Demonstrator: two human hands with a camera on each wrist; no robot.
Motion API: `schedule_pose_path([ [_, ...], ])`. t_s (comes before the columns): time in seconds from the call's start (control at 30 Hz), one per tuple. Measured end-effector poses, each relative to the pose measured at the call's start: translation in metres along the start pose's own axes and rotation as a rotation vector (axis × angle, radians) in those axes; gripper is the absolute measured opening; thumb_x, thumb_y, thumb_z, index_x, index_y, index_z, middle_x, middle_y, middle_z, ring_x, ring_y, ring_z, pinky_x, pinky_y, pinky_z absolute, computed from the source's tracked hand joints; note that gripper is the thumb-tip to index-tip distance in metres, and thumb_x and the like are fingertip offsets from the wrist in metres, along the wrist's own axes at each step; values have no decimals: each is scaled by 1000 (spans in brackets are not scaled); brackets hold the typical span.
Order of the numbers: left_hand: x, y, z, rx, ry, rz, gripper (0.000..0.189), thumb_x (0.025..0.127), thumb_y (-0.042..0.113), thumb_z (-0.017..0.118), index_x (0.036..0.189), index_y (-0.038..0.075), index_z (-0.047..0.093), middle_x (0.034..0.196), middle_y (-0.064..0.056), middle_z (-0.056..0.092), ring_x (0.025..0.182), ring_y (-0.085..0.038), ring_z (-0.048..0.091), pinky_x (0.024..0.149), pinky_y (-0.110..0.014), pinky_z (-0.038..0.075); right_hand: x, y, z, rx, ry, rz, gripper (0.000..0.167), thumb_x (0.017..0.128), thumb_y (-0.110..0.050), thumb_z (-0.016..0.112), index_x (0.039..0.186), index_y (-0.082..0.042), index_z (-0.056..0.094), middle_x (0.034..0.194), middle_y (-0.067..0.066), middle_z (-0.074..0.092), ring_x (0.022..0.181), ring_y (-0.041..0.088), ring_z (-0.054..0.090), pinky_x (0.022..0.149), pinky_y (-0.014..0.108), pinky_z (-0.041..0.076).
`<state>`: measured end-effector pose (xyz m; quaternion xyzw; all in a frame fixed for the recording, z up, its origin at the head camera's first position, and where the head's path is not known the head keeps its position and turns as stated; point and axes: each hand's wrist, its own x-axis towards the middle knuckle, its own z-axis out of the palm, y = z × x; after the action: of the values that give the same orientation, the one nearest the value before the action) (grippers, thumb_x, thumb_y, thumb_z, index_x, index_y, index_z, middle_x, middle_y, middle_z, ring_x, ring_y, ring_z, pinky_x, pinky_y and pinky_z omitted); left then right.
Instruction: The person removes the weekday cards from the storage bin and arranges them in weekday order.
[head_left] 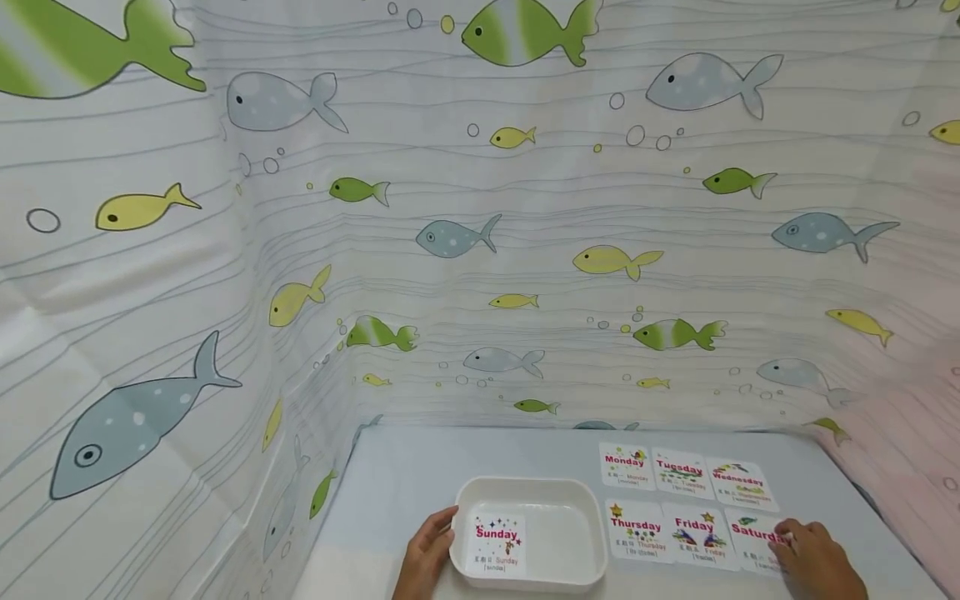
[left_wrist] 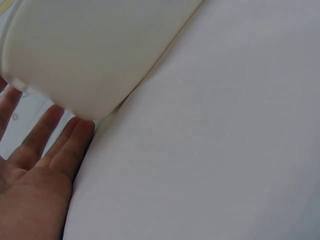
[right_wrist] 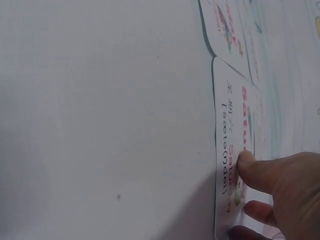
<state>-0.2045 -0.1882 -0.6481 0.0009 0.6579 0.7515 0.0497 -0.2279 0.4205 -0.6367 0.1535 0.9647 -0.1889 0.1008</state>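
The left hand (head_left: pixel 426 552) touches the left side of a white tray (head_left: pixel 566 537), its fingers (left_wrist: pixel 75 145) extended against the outer wall in the left wrist view. Inside the tray, towards its left end, lies a Sunday card (head_left: pixel 497 546). The right hand (head_left: pixel 817 557) rests its fingertips on the right part of a Saturday card (head_left: pixel 750 533), which lies flat. Close up in the right wrist view, the thumb (right_wrist: pixel 252 167) is on the printed face of that card, and other fingertips lie by its end, covering some of the lettering.
Beside the tray, the cards lie in two rows: Monday (head_left: pixel 625 468), Tuesday (head_left: pixel 681 475) and Wednesday (head_left: pixel 741 486) behind, Thursday (head_left: pixel 636 533) and Friday (head_left: pixel 696 537) in front beside Saturday. A fish-print curtain (head_left: pixel 555 217) surrounds the pale table (head_left: pixel 420 467).
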Motion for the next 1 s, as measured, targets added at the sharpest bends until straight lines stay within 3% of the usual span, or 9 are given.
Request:
schedule_pose_path([
  [0.3,-2,3,-1,-8,6,-15,53,102,22,55,147,-1,42,154,-28,38,142,-39,42,104,-25,49,0,-1,-4,-11,31,-93,33,88,-18,75,106,6,62,96,33,52,77,37,55,73,61,51],
  [0.6,1,1,0,3,15,-23,52,101,22,55,147,0,44,154,-27,39,142,-39,43,105,-27,49,-1,-4,-11,-7,-4,-92,27,87,-14,73,102,6,63,92,27,51,75,32,51,67,49,51],
  [0.83,2,0,1,-9,15,-33,50,101,21,55,146,3,46,155,-25,39,142,-37,43,104,-25,49,-4,-22,-13,33,117,-72,33,92,-16,64,110,11,58,100,33,49,82,33,52,66,45,49],
  [1.0,4,-2,-2,-16,-4,4,51,101,21,55,146,1,44,155,-28,37,138,-30,49,103,-22,49,-5,-50,-13,74,220,-220,26,91,-13,65,107,8,62,99,26,54,82,28,55,65,41,50],
])
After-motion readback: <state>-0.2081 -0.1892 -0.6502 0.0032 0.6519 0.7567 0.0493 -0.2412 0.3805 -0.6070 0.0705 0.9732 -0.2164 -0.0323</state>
